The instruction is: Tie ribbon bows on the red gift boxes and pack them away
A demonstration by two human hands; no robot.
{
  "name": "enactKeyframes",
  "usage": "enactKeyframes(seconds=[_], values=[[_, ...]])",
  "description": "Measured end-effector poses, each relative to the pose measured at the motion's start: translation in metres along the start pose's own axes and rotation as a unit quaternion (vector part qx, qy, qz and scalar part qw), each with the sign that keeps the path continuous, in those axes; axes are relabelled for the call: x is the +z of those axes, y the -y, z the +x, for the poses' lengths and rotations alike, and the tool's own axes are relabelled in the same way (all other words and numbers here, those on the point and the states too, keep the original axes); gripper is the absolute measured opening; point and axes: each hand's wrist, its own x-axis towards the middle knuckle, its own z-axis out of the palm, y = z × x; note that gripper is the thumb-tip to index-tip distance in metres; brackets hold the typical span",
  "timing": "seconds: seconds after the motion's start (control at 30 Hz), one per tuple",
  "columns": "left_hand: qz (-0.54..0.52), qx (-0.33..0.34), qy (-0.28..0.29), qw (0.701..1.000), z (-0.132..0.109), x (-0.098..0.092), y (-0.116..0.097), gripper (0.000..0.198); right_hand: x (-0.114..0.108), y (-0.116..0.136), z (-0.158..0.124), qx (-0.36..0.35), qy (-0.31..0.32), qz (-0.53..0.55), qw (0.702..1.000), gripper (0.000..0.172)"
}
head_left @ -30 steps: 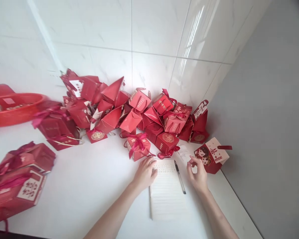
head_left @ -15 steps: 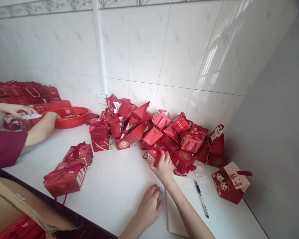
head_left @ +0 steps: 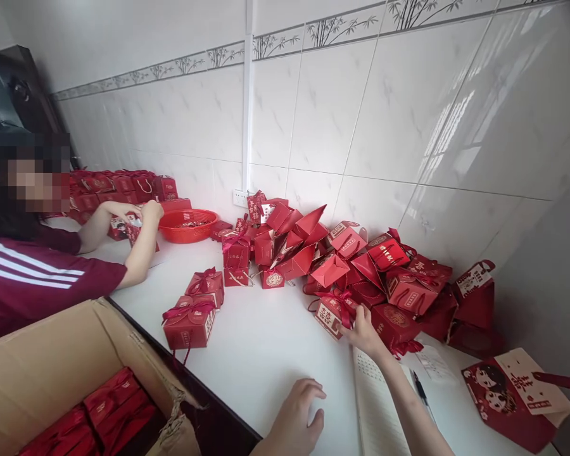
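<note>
White counter (head_left: 266, 354), right hand (head_left: 365, 332) gripping ribboned red box (head_left: 335, 311), left hand (head_left: 297, 415) flat

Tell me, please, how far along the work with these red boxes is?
Looks done: red boxes lie in the carton, and two ribboned boxes stand apart on the table. In hand: the right hand grips a ribboned box at the pile's edge; the left hand rests open. Left: the pile along the wall, several open.
</note>
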Motion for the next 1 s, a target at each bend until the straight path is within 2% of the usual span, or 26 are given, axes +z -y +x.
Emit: enactKeyframes(seconds=[0.1,0.2,0.3,0.37,0.47,0.53,0.57,0.6,0.7,0.77,0.83,0.87,0.93,1.0], values=[[-0.031,0.000,-0.036,0.999,0.001,0.001,0.002,0.028,-0.003,0.010,0.001,-0.021,0.014,0.017,1.000,0.049],[-0.084,-0.022,-0.121,0.989,0.002,-0.001,0.007,0.030,-0.009,0.027,-0.016,-0.068,0.058,0.048,0.995,0.062],[-0.128,-0.079,-0.244,0.958,-0.005,-0.008,0.011,0.026,-0.021,0.044,-0.053,-0.131,0.146,0.105,0.975,0.071],[-0.154,-0.102,-0.307,0.933,-0.013,-0.017,0.011,0.023,-0.033,0.051,-0.083,-0.149,0.210,0.123,0.959,0.074],[-0.188,-0.124,-0.344,0.912,-0.025,-0.032,0.003,0.021,-0.051,0.057,-0.124,-0.130,0.256,0.114,0.951,0.087],[-0.180,-0.121,-0.328,0.919,-0.029,-0.043,-0.008,0.024,-0.060,0.060,-0.145,-0.106,0.244,0.124,0.956,0.092],[-0.162,-0.115,-0.306,0.931,-0.030,-0.048,-0.014,0.027,-0.063,0.063,-0.154,-0.090,0.217,0.137,0.962,0.088],[-0.137,-0.107,-0.272,0.946,-0.031,-0.053,-0.021,0.030,-0.065,0.066,-0.162,-0.070,0.174,0.148,0.971,0.078],[-0.032,-0.100,-0.135,0.985,-0.029,-0.064,-0.042,0.031,-0.062,0.084,-0.180,-0.020,-0.005,0.130,0.991,0.024],[0.021,-0.109,-0.083,0.990,-0.027,-0.068,-0.052,0.030,-0.055,0.100,-0.187,-0.052,-0.055,0.106,0.992,0.009],[0.034,-0.112,-0.068,0.991,-0.025,-0.070,-0.060,0.029,-0.046,0.114,-0.191,-0.129,-0.033,0.085,0.987,0.009],[0.030,-0.104,-0.061,0.992,-0.025,-0.071,-0.064,0.028,-0.041,0.119,-0.191,-0.166,-0.016,0.067,0.984,0.016],[0.025,-0.063,-0.034,0.997,-0.026,-0.073,-0.072,0.027,-0.031,0.126,-0.189,-0.220,-0.004,0.021,0.975,0.029],[0.034,-0.003,0.011,0.999,-0.028,-0.075,-0.078,0.024,-0.022,0.127,-0.185,-0.249,-0.015,-0.010,0.968,0.033]])
